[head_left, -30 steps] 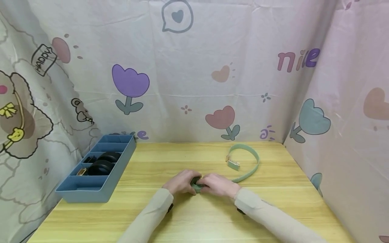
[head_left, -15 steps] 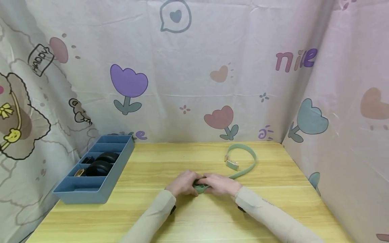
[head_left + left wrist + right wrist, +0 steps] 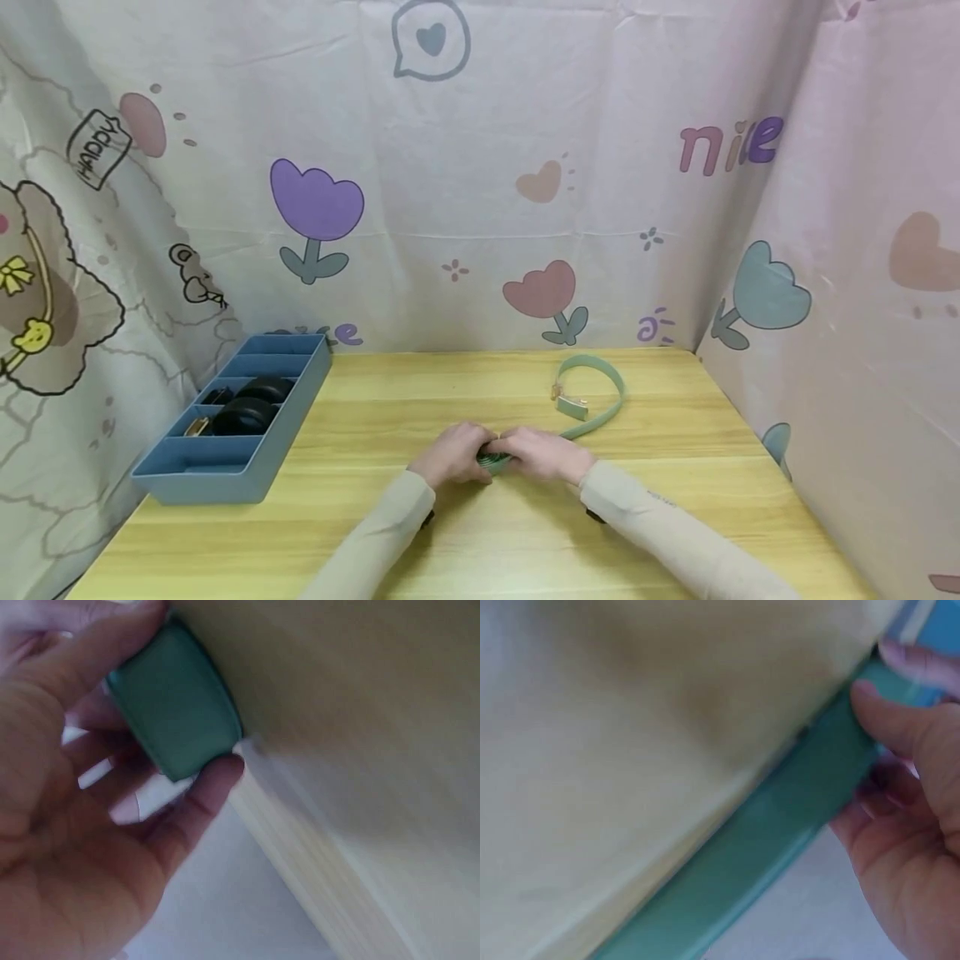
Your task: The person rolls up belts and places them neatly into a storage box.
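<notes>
A light green belt lies on the wooden table, partly wound into a tight coil. My left hand grips the coil from its left side; in the left wrist view thumb and fingers hold the rolled green band by its edges. From the right, my right hand holds the belt where it leaves the coil. In the right wrist view its thumb and fingers pinch the flat green strap. The unrolled end curves behind the right hand and ends at a gold-coloured buckle. My fingers hide part of the coil.
A blue-grey divided box stands at the table's left side. Two black rolls, which look like coiled belts with buckles, sit in its middle compartments. A printed curtain hangs behind and beside the table.
The belt's loose loop has shifted slightly left, toward the hands, and its tail is shorter. Both hands stay around the coil, with the right fingers moved slightly.
</notes>
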`<control>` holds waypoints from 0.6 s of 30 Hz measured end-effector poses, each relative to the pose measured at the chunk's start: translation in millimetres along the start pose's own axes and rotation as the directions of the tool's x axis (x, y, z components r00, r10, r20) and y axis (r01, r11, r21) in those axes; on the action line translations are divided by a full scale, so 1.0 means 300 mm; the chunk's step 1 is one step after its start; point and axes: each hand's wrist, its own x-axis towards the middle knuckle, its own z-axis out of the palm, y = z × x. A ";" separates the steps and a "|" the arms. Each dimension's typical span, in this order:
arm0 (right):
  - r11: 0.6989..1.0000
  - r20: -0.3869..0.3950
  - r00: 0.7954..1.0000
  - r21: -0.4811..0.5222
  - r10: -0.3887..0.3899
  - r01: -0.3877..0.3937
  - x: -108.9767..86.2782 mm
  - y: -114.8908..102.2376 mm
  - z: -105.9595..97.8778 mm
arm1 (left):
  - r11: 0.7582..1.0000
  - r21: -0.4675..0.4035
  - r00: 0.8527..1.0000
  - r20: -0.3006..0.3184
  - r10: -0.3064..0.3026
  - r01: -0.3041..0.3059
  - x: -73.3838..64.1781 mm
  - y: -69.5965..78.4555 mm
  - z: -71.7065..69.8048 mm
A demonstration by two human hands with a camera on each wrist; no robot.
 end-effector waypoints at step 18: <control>0.997 0.037 0.998 -0.066 0.047 -0.044 0.019 -0.010 -0.017 | 0.999 0.013 0.999 -0.013 -0.037 0.037 -0.017 0.011 -0.011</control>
